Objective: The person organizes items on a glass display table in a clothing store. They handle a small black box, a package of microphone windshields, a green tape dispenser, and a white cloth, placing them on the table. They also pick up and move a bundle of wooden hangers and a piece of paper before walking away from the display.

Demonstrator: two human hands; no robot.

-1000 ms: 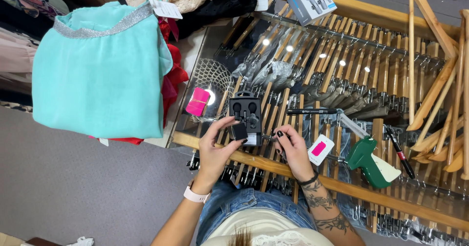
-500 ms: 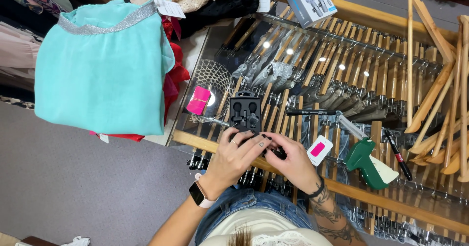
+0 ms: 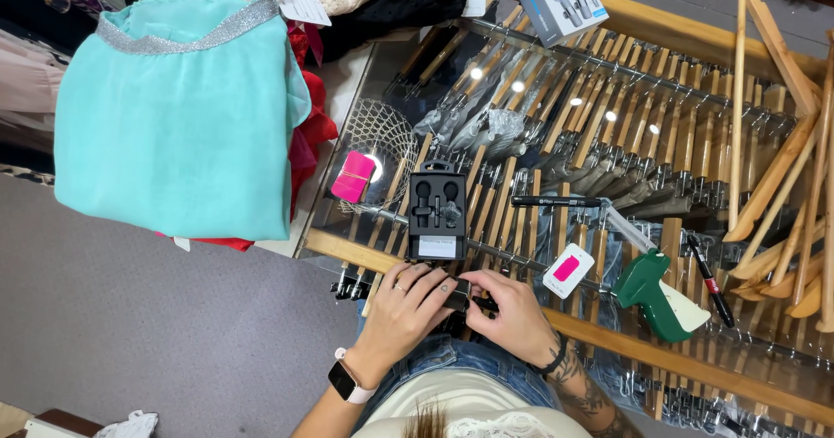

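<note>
Both hands (image 3: 460, 303) pinch small black device (image 3: 460, 295); open black case (image 3: 437, 215) just beyond.

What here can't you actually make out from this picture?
- Small black object, head view: mostly covered by the left hand and right hand; its kind is unclear.
- Contents of the open black case: too small to identify.
- Light wooden hangers at right: cut off by the frame edge.
- Garments behind the turquoise top: mostly hidden by it.
</note>
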